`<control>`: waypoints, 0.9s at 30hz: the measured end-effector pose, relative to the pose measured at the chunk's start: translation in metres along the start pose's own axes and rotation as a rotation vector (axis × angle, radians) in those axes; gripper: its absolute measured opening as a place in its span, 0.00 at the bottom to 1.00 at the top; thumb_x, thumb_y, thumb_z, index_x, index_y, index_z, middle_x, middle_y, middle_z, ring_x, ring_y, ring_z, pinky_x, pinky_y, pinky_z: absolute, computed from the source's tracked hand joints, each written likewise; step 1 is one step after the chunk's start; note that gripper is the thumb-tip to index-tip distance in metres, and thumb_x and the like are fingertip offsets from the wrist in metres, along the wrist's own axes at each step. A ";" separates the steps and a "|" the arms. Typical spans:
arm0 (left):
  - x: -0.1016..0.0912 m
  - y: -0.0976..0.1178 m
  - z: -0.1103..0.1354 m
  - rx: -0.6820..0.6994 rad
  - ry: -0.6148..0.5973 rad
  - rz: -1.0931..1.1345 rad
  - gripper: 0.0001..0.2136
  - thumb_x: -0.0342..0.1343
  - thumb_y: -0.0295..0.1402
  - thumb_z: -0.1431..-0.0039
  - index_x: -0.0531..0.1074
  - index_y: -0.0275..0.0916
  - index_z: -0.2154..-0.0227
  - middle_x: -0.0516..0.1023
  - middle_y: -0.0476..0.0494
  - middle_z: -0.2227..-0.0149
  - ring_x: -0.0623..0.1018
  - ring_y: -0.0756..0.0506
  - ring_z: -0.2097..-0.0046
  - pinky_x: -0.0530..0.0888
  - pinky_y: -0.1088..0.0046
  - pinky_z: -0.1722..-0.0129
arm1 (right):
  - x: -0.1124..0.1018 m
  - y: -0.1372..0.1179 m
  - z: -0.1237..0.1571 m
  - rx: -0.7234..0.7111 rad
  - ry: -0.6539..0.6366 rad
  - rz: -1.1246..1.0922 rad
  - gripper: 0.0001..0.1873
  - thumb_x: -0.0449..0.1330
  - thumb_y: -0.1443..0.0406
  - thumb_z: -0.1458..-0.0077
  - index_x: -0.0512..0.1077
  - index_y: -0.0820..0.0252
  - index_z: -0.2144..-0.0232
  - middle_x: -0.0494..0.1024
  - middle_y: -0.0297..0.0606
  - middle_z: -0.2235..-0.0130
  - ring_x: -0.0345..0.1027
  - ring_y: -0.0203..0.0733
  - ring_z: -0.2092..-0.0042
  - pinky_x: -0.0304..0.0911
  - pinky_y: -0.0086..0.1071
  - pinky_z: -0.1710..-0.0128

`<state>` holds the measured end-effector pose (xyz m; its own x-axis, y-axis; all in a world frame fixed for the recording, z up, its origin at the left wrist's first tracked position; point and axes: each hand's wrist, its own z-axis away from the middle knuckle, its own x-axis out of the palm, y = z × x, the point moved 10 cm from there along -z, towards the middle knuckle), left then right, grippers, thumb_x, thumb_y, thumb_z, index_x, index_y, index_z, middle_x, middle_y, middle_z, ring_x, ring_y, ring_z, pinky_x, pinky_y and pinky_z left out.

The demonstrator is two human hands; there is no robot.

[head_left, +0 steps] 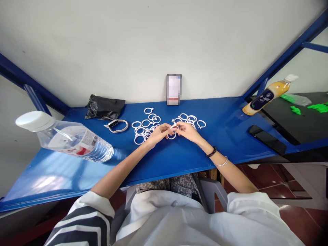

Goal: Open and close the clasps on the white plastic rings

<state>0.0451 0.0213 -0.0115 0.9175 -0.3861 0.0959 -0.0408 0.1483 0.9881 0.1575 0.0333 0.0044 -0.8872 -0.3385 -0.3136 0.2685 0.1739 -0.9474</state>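
Water bottle (74, 138) nearest — both hands' fingers (167, 128) pinch 1 white ring (172, 136) amid loose rings (143, 128).

White rings (145, 127) lie on the blue table (230, 136) beside a black bag (104, 107).

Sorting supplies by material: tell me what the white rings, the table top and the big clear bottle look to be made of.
White rings: likely moulded plastic, matt, thin and uniform, one held by the left hand and right hand. Table top: probably painted metal, glossy blue with soft reflections. Clear bottle: transparent ribbed plastic, white cap.
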 end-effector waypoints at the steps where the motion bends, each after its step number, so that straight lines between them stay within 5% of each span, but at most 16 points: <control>1: 0.000 0.000 0.000 0.009 0.000 0.005 0.19 0.65 0.48 0.52 0.73 0.35 0.69 0.76 0.46 0.70 0.74 0.50 0.68 0.68 0.77 0.71 | 0.000 0.000 0.000 0.001 -0.002 -0.019 0.14 0.62 0.54 0.47 0.72 0.60 0.69 0.74 0.32 0.73 0.67 0.34 0.74 0.62 0.29 0.73; 8: 0.001 -0.004 -0.004 0.028 -0.045 -0.050 0.23 0.60 0.54 0.48 0.70 0.35 0.76 0.71 0.48 0.77 0.66 0.54 0.75 0.59 0.79 0.78 | 0.011 0.000 0.000 0.033 -0.099 -0.112 0.16 0.62 0.53 0.46 0.73 0.62 0.69 0.74 0.33 0.72 0.65 0.31 0.75 0.60 0.27 0.74; 15: 0.015 -0.001 0.000 0.012 -0.219 0.110 0.22 0.62 0.53 0.48 0.68 0.36 0.73 0.58 0.56 0.83 0.53 0.57 0.81 0.48 0.78 0.80 | 0.032 0.008 0.006 0.206 -0.281 -0.487 0.17 0.64 0.53 0.46 0.70 0.63 0.69 0.66 0.29 0.75 0.49 0.25 0.79 0.42 0.24 0.82; 27: 0.028 0.008 0.004 0.038 -0.266 0.311 0.25 0.67 0.49 0.54 0.61 0.36 0.81 0.58 0.55 0.80 0.52 0.57 0.79 0.50 0.78 0.78 | 0.036 0.000 0.005 0.115 -0.282 -0.718 0.20 0.70 0.52 0.53 0.69 0.60 0.72 0.64 0.26 0.76 0.43 0.27 0.78 0.42 0.27 0.79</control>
<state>0.0694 0.0080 0.0000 0.7251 -0.5509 0.4133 -0.3189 0.2633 0.9105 0.1278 0.0162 -0.0069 -0.7336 -0.5570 0.3894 -0.2847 -0.2684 -0.9203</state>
